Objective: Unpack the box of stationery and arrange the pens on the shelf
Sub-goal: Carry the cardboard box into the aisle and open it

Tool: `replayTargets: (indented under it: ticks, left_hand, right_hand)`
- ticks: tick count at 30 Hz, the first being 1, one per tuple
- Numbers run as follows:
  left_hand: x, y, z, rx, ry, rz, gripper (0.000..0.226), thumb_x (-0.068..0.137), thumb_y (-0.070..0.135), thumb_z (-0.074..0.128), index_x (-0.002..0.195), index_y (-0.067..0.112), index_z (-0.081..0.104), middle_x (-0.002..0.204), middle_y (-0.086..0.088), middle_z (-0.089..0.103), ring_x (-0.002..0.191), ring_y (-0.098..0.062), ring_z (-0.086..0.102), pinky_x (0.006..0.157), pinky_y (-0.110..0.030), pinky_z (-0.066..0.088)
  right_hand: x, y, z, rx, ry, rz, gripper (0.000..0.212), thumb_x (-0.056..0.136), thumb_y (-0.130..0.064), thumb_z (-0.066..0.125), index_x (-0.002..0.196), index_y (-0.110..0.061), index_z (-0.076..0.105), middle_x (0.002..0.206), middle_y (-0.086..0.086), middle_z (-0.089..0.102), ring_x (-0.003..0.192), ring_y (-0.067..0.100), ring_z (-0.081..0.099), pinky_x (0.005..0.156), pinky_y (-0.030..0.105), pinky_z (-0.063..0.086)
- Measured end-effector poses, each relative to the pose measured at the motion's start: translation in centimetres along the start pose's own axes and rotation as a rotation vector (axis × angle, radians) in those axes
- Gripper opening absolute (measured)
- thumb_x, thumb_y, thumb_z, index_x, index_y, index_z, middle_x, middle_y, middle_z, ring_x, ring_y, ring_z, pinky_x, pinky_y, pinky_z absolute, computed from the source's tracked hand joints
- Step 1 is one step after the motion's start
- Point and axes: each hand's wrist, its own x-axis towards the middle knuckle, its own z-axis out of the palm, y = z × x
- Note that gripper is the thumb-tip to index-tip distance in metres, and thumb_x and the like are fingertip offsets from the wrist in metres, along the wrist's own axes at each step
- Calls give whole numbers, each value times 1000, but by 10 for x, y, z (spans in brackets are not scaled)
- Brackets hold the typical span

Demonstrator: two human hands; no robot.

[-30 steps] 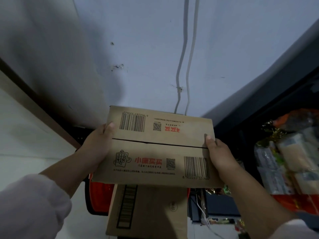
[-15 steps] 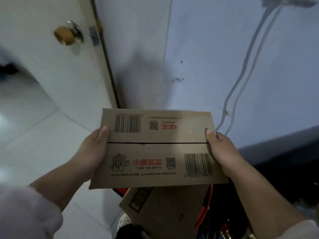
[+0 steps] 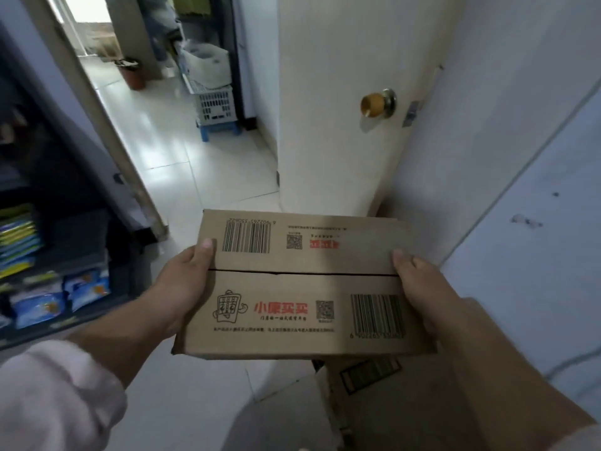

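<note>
The view is swung left: the knob (image 3: pixel 377 103) is shifted from upper left to upper right, and a doorway (image 3: pixel 156 102) and stocked shelf (image 3: pixel 78 232) are revealed.

I count two hands of mine, the left hand (image 3: pixel 182 288) and the right hand (image 3: pixel 422 288), and two cardboard boxes: the closed box (image 3: pixel 302 288) I hold and a lower box (image 3: pixel 390 405) partly hidden behind it. The closed box carries two barcodes (image 3: pixel 246 237) and two square codes (image 3: pixel 294 241). Beyond are one door (image 3: pixel 331 141) with one knob (image 3: pixel 377 102), one white crate (image 3: pixel 216 104) on one blue stool (image 3: pixel 221 130), one brown bin (image 3: pixel 133 74), and one shelf unit (image 3: pixel 81 229) whose blurred packets I cannot count.
</note>
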Motion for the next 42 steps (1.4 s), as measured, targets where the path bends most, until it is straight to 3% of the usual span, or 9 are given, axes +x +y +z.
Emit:
replayTargets:
  ticks: [10, 13, 16, 18, 21, 26, 31, 37, 42]
  left_hand:
    - [-50, -60, -201, -129, 359, -49, 33, 99, 44, 35, 91, 24, 59, 87, -3, 65, 79, -20, 61, 63, -29, 46]
    - [-64, -86, -272, -181, 446, -71, 38, 98, 47, 37, 103, 18, 62, 96, -7, 69, 85, -23, 64, 71, -32, 48]
    - [-79, -112, -339, -199, 572, -62, 33, 99, 40, 37, 101, 17, 60, 87, 0, 64, 73, -11, 58, 58, -22, 40]
    - [-94, -125, -380, -197, 632, -61, 30, 100, 38, 36, 100, 18, 59, 84, 1, 62, 71, -9, 55, 56, -21, 38]
    - [-118, -143, -438, -201, 689, -87, 35, 100, 40, 36, 89, 20, 62, 88, -2, 65, 78, -15, 60, 66, -26, 44]
    - [-151, -165, -509, -260, 812, -162, 36, 99, 43, 35, 93, 19, 62, 94, -7, 68, 89, -26, 64, 84, -38, 50]
    - [-167, -180, -563, -351, 916, -240, 37, 99, 45, 33, 98, 20, 60, 94, -9, 68, 86, -28, 64, 82, -39, 51]
    - [-155, -189, -618, -458, 1081, -267, 34, 100, 41, 32, 95, 20, 57, 81, -6, 65, 71, -21, 62, 55, -26, 43]
    - [-132, -193, -668, -530, 1212, -316, 36, 100, 42, 32, 93, 20, 59, 85, -10, 68, 78, -27, 64, 65, -31, 50]
  right_hand:
    - [-65, -121, 174, -123, -268, -247, 39, 98, -46, 37, 105, -13, 56, 92, 5, 59, 85, 20, 56, 74, 32, 46]
    - [-96, -152, 239, -153, -361, -278, 37, 98, -41, 38, 106, -12, 58, 98, 7, 61, 90, 23, 58, 81, 37, 48]
    - [-129, -180, 306, -177, -448, -331, 39, 98, -41, 36, 102, -10, 60, 97, 7, 62, 87, 21, 57, 74, 34, 44]
    - [-152, -197, 350, -179, -532, -339, 42, 98, -45, 36, 99, -10, 60, 96, 10, 64, 88, 26, 60, 82, 40, 49]
    - [-185, -222, 410, -187, -624, -355, 45, 99, -46, 35, 103, -9, 62, 98, 10, 67, 90, 28, 64, 89, 46, 51]
    - [-230, -265, 491, -197, -772, -398, 42, 98, -44, 40, 106, -10, 63, 101, 9, 69, 91, 27, 66, 86, 37, 51]
    - [-250, -305, 576, -288, -881, -472, 77, 69, -77, 39, 116, -20, 60, 111, 5, 66, 101, 29, 63, 97, 48, 47]
    - [-273, -360, 675, -358, -991, -518, 57, 84, -65, 41, 116, -22, 60, 111, 8, 66, 100, 31, 63, 95, 50, 48]
    - [-285, -418, 764, -416, -1105, -643, 54, 90, -60, 39, 121, -19, 59, 113, 8, 64, 102, 31, 61, 96, 49, 48]
